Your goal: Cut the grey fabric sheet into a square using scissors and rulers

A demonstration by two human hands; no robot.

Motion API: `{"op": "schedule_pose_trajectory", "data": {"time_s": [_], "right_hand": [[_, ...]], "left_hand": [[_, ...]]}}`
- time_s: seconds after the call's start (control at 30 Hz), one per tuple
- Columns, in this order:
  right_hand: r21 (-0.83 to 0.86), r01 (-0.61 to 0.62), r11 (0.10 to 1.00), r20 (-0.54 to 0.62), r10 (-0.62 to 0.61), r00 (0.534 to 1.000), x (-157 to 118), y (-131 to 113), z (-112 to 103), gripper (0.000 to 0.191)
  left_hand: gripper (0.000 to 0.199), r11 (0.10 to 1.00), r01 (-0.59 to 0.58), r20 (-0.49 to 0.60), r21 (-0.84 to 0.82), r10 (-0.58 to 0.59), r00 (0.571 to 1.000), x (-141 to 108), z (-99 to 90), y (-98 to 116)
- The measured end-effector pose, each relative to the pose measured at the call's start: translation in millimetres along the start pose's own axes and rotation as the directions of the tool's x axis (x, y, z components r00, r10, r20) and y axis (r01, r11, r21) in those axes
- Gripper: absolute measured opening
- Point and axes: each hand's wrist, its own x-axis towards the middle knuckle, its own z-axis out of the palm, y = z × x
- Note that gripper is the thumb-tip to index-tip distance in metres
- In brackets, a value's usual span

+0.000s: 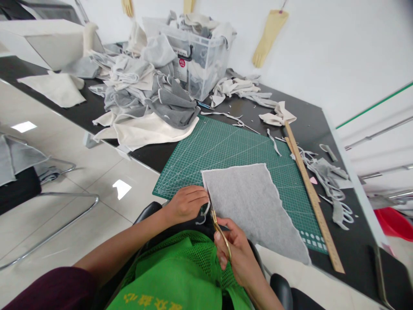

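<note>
A grey cloth (248, 198) with pale edging lies over the front of the green cutting mat (226, 142), its near corner hanging past the table edge. My right hand (234, 247) is closed round the gold handles of a pair of scissors (214, 217). The blades lie along the cloth's left edge. My left hand (189, 203) pinches that same edge strip beside the blades, fingers pressed together. From under it dangles a thin pale trimming (204, 215).
Grey and cream cloths (138, 94) are heaped at the back left, by a clear plastic bin (206, 60) full of fabric. A wooden ruler (309, 189) lies along the mat's right side. Beyond it are fabric scraps (325, 172) and white-handled scissors (343, 211). A chair (48, 193) stands left.
</note>
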Motion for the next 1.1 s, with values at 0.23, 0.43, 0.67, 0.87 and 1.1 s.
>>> {"op": "schedule_pose_trajectory", "data": {"time_s": [0.23,0.43,0.67,0.87,1.1], "right_hand": [[0.067,-0.003,0.998,0.006,0.003,1.0,5.7,-4.5,2.8,0.043],[0.04,0.002,0.999,0.02,-0.003,1.0,12.9,-9.5,3.7,0.043],[0.09,-0.011,0.996,0.017,0.01,1.0,17.2,-10.0,6.3,0.046],[0.071,-0.004,0.997,0.029,0.002,1.0,20.4,-13.8,5.7,0.045],[0.046,0.002,0.999,0.043,-0.004,0.999,20.6,-15.5,5.1,0.044]], "left_hand": [[0.023,1.0,-0.017,-0.048,-0.002,0.017,0.999,-1.1,1.8,0.0],[0.021,0.999,-0.023,-0.053,-0.024,0.022,0.998,1.3,0.3,0.7],[0.022,0.999,-0.011,-0.059,-0.044,0.008,0.998,1.5,0.8,1.2],[0.023,0.998,-0.013,-0.059,-0.06,0.009,0.998,1.0,1.5,1.4],[0.024,0.998,-0.012,-0.055,-0.06,0.009,0.998,0.7,2.1,0.7]]}}
